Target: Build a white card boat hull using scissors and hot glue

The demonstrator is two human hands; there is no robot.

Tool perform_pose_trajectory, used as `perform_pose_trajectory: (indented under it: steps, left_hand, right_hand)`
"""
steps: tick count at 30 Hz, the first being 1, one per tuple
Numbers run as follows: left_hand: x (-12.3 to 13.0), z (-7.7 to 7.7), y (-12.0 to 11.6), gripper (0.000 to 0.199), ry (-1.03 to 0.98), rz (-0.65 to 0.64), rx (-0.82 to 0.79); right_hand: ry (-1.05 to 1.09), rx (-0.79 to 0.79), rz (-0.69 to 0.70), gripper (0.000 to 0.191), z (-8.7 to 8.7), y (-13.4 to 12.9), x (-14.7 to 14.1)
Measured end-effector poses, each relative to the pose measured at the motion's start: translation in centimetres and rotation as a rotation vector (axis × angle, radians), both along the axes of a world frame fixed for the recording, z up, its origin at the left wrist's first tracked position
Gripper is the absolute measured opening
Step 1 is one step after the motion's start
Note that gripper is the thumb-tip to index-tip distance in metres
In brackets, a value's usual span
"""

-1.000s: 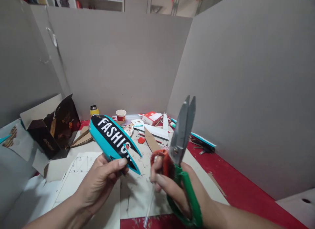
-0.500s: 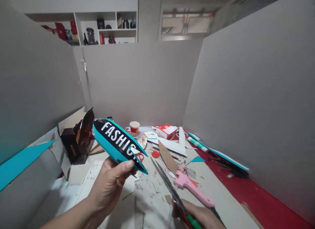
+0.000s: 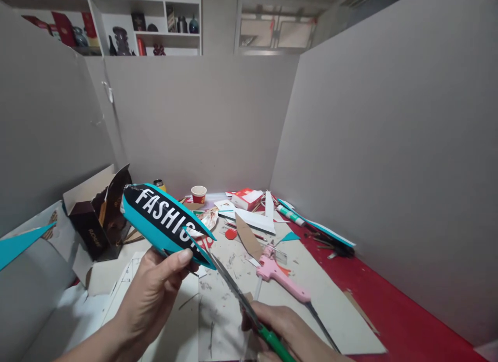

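My left hand [image 3: 155, 287] grips a curved blue-and-black cardboard piece [image 3: 165, 222] lettered in white, thumb on its lower right part. That end is split into pointed flaps. In my right hand [image 3: 282, 325] is a pair of scissors [image 3: 237, 292] with green handles, low at the centre. The scissor tips lie at the piece's right end; whether they touch it I cannot tell. A pink glue gun [image 3: 282, 276] rests on the table just beyond my right hand.
A dark open box [image 3: 93, 227] stands at the left. Further back are a paper cup [image 3: 198, 194], a red-and-white box [image 3: 247, 197] and white strips. A brown cardboard piece [image 3: 249, 237] lies near the glue gun. Grey panels surround the table.
My right hand has brought the scissors up and left, their tips now beside the piece's split end. The whole view has shifted, with the surroundings appearing further left.
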State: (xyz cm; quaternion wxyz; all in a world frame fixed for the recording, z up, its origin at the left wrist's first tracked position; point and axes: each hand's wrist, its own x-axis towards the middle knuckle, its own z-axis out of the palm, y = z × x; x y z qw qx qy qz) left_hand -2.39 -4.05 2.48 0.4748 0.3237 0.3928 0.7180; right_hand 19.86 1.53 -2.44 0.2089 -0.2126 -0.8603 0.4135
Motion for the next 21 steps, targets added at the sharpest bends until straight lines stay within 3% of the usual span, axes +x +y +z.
perform_pose_trajectory:
  steps: [5, 21]
  left_hand:
    - [0.1, -0.3, 0.0, 0.015, -0.007, -0.013, -0.022]
    - [0.5, -0.3, 0.1, 0.017, -0.056, -0.044, -0.080]
  right_hand:
    - [-0.047, -0.100, 0.129, 0.056, -1.1, 1.1, -0.5]
    - [0.013, -0.224, 0.113, 0.058, -1.3, 0.3, -0.6]
